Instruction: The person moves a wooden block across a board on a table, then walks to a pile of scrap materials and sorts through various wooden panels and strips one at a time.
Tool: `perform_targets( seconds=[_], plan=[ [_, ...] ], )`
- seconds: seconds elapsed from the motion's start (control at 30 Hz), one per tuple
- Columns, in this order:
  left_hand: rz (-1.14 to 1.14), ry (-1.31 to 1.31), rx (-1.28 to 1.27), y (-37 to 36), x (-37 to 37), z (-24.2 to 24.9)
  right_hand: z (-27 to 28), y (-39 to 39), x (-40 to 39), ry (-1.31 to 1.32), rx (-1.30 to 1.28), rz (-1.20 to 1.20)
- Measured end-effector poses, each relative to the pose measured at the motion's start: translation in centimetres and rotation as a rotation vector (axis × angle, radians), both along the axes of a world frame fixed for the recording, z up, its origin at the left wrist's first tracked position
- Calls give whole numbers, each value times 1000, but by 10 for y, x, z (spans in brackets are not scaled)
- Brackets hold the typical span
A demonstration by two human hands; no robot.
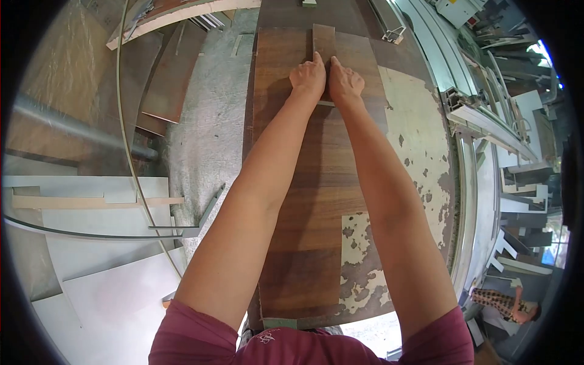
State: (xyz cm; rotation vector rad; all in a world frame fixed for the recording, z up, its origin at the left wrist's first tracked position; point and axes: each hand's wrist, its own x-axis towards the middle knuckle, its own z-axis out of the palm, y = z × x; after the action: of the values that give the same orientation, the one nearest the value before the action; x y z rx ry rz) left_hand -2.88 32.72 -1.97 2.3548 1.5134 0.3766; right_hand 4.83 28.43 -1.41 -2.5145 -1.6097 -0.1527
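Grey floor (204, 121) borders workbench (420, 121), left hand (309, 77) and right hand (346, 81) holding strip (324, 40) by edges

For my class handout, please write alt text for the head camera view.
A person's left hand and right hand flank a narrow brown strip lying on a wider wood-grain surface. Beneath is a worktable with a patchy, worn top.

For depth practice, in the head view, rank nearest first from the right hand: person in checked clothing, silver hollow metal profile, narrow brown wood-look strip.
1. Brown strip: left, alongside.
2. Metal profile: right, beyond.
3. Person: far right.
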Motion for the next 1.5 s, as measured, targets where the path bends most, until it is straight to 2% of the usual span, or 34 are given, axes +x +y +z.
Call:
perform_targets(
  seconds=[0.17,0.33,0.43,0.53,0.67,0.77,1.07,1.27,1.5],
  plan=[
    [-10,-17,59,-2,-3,4,4,-1,-1,6,20,-10],
    [-15,-21,30,-37,-13,-2,4,-39,-15,2,-26,-25],
    [-32,-39,91,-78,-26,-3,-1,-74,-24,29,4,-22],
    [-66,-7,43,-125,-46,0,3,-125,-44,-5,-9,-32],
    [-54,47,14,-209,-74,13,-7,-202,-68,113,82,-31],
    [-45,-13,99,-269,-98,-7,-17,-268,-87,65,171,5],
    [-3,0,45,-433,-156,7,-11,-431,-133,174,164,113],
    [-9,-8,33,-489,-182,7,-6,-490,-153,194,120,168],
    [11,9,40,-507,-191,11,-5,-505,-163,206,127,174]
  ],
)
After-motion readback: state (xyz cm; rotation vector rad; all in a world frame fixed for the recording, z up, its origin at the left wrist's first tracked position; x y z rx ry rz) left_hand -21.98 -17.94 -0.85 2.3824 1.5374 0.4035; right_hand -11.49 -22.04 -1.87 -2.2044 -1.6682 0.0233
